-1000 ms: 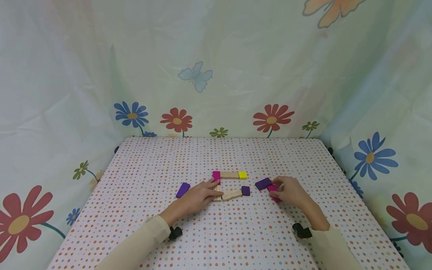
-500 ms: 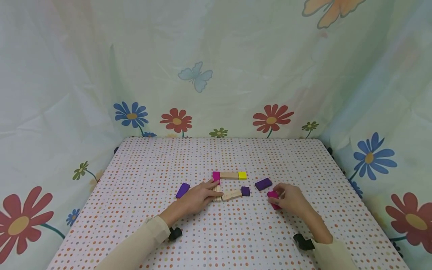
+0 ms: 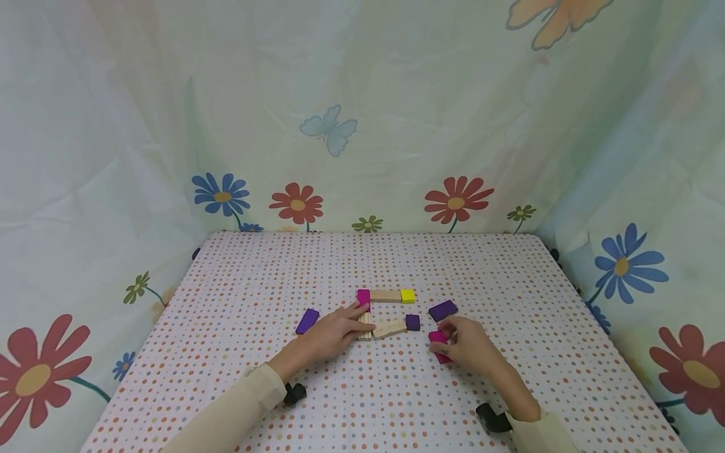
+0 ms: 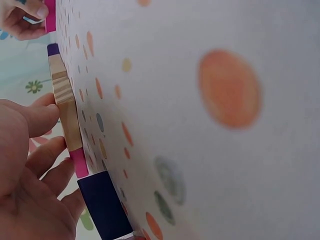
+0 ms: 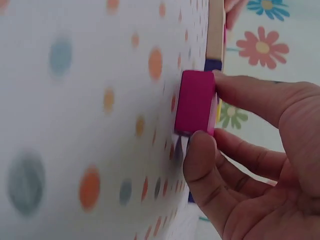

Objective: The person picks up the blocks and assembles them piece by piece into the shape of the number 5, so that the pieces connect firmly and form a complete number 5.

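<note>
The right hand (image 3: 472,345) pinches a magenta block (image 3: 438,347) between thumb and fingers; the right wrist view shows this block (image 5: 195,102) close up, low over the dotted surface. To its left lie a small dark purple block (image 3: 413,323) and a slanted plain wooden block (image 3: 389,328). The left hand (image 3: 333,331) rests its fingers on an upright column of plain wood topped by a magenta block (image 3: 364,296). In the left wrist view, the hand's fingers (image 4: 47,117) touch the side of the wooden piece (image 4: 70,122).
A wooden block (image 3: 386,296) with a yellow block (image 3: 408,296) at its right end runs from the magenta one. A purple block (image 3: 443,310) lies behind the right hand, another purple block (image 3: 308,321) left of the left hand. Patterned curtains surround the dotted table (image 3: 272,264).
The right hand has drawn the magenta block away from the purple block and moved it left, nearer the small dark purple block. The left hand has stayed in place.
</note>
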Demonstrator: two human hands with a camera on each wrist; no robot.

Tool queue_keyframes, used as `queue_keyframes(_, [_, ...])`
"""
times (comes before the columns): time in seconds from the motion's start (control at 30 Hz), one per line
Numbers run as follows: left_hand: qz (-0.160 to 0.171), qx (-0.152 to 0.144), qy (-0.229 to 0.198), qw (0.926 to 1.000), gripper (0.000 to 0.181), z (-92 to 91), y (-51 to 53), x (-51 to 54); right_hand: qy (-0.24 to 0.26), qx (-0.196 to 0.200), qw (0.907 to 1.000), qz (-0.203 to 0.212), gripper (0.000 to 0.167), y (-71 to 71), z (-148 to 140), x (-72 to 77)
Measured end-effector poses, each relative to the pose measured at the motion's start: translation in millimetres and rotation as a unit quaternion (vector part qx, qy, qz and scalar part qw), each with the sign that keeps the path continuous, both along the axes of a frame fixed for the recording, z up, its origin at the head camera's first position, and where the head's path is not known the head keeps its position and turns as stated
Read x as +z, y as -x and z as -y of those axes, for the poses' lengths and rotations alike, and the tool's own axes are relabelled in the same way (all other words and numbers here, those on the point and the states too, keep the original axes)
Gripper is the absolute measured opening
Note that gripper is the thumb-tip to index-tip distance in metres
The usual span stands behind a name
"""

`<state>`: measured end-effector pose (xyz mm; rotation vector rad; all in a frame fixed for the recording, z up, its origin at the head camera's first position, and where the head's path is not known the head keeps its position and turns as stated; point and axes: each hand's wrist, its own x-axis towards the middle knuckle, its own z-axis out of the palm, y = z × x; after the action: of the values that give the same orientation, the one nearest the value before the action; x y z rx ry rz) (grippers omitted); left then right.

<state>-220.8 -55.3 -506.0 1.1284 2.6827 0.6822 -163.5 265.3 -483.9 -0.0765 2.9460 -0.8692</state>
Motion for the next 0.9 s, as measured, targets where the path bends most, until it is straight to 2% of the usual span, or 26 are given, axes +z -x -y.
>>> queue_keyframes(0.13, [0.008,0.004,-0.004,1.0000,0.037,0.5,-1.7,-0.8,0.005,-0.003,1.0000,0.003,0.041,-3.8,12,0.1])
queue_keyframes(0.4, [-0.005,-0.004,-0.003,1.0000,0.037,-0.3,0.5,-1.5,-0.018,-0.015,0.9997,-0.008,0.038,-7.3,25,-0.4])
queue_keyframes(0.6, [0.005,-0.009,-0.009,0.9999,0.037,-2.0,-0.5,1.3,-0.021,-0.022,0.9995,0.005,0.048,-11.0,25,0.8])
queue_keyframes(0.73, [0.007,-0.001,-0.004,1.0000,0.037,-1.4,-1.2,0.8,-0.025,-0.014,0.9995,0.013,0.054,-15.6,21,2.6])
queue_keyframes(0.9, [0.007,0.003,-0.002,1.0000,0.037,-0.9,-0.9,0.7,-0.007,0.008,0.9999,0.009,0.052,-23.2,18,3.3])
